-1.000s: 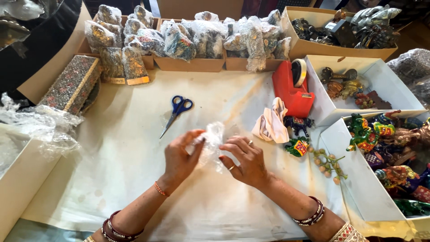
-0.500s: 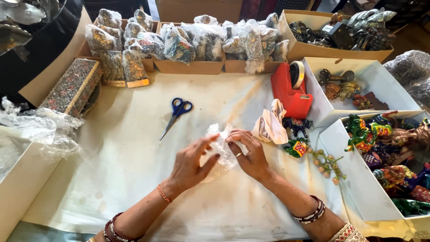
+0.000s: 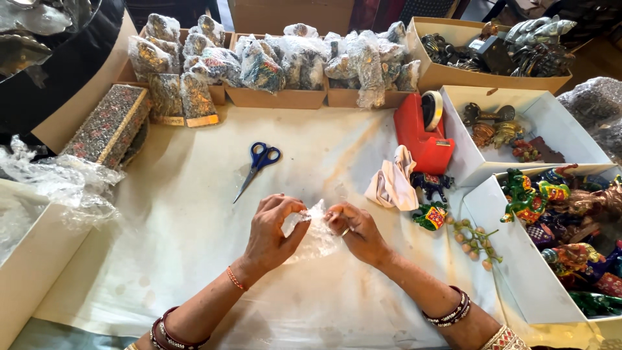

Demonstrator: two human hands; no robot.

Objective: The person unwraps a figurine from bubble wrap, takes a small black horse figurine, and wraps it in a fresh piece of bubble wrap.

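Right now both hands are working a small piece of clear bubble wrap (image 3: pixel 314 227) on the paper-covered desk (image 3: pixel 194 259): the left hand (image 3: pixel 272 233) is curling its fingers closed around one end, and the right hand (image 3: pixel 356 230) is pinching the other end between thumb and fingertips. Whether anything is lying inside the wrap cannot be told; it is looking crumpled and only partly gathered, so the wrapping seems to be in its middle stage, not yet closed or taped. Just right of the right hand, two small painted elephants (image 3: pixel 431 198) and a sprig of beads (image 3: pixel 476 236) are lying bare, with a crumpled cloth (image 3: pixel 392 181) beside them. Beyond them a red tape dispenser (image 3: pixel 421 133) is standing; scissors (image 3: pixel 258 165) are lying ahead of the left hand. Far ahead, boxes of wrapped bundles (image 3: pixel 278 61) are suggesting much work already done, while white boxes (image 3: pixel 518 214) to the right are holding many unwrapped figurines (image 3: pixel 551 214), so plenty seems left.
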